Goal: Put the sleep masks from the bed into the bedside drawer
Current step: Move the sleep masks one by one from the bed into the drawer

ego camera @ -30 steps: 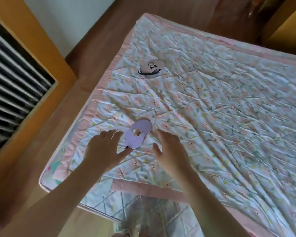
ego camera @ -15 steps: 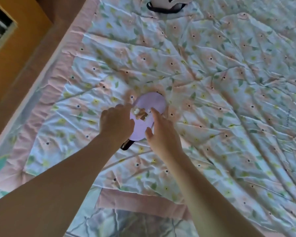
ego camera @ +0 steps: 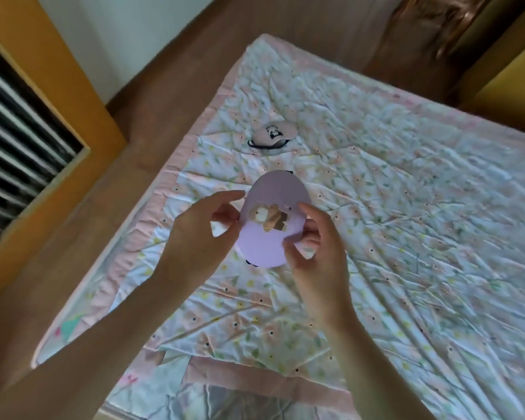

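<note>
A lilac sleep mask (ego camera: 273,204) with a small brown and cream figure on its front hangs in the air above the bed. My left hand (ego camera: 203,234) pinches its left edge and my right hand (ego camera: 312,247) pinches its right edge. A bit of its black strap peeks out at top and bottom. A second sleep mask (ego camera: 273,134), pale pink with a dark print and a black strap, lies flat on the floral quilt (ego camera: 406,222) farther away, near the bed's left side. No bedside drawer is in view.
The quilt has a pink border (ego camera: 164,201) along its left and near edges. Brown floor (ego camera: 152,95) runs beside the bed on the left. A yellow wooden frame (ego camera: 58,95) with dark slats stands at the far left. Wooden furniture (ego camera: 509,74) sits at the top right.
Both hands closed on the lilac mask and lifted it off the quilt. The camera pulled back, so the second mask and the bed's edges show again.
</note>
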